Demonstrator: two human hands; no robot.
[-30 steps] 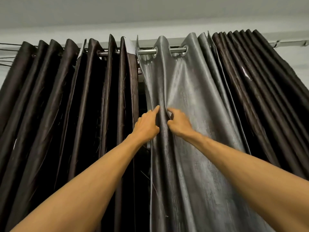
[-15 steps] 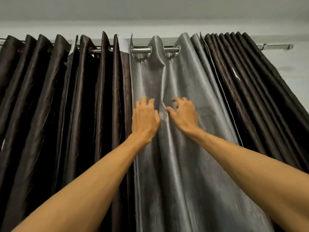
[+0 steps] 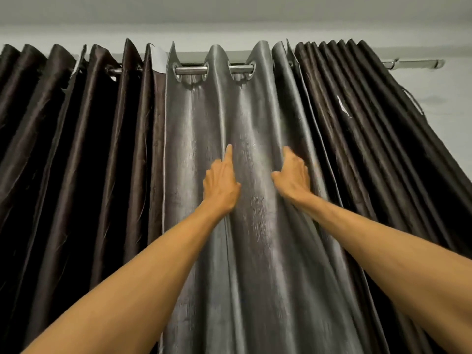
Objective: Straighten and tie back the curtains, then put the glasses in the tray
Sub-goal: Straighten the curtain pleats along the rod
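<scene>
Curtains (image 3: pixel 258 264): hanging by metal rings from the rod (image 3: pixel 191 70), grey panel between dark pleats; left hand (image 3: pixel 221 183) lying flat on the grey fold, forefinger pointing upward, gripping nothing; right hand (image 3: pixel 291 177) pressing the next fold, fingers curling round its edge; both hands are sitting farther apart than half a second ago, the cloth between them spreading smoother.

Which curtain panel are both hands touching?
The grey middle panel. Left hand and right hand rest on it. It is lighter and spread flatter than the bunched dark brown panels beside it.
</scene>
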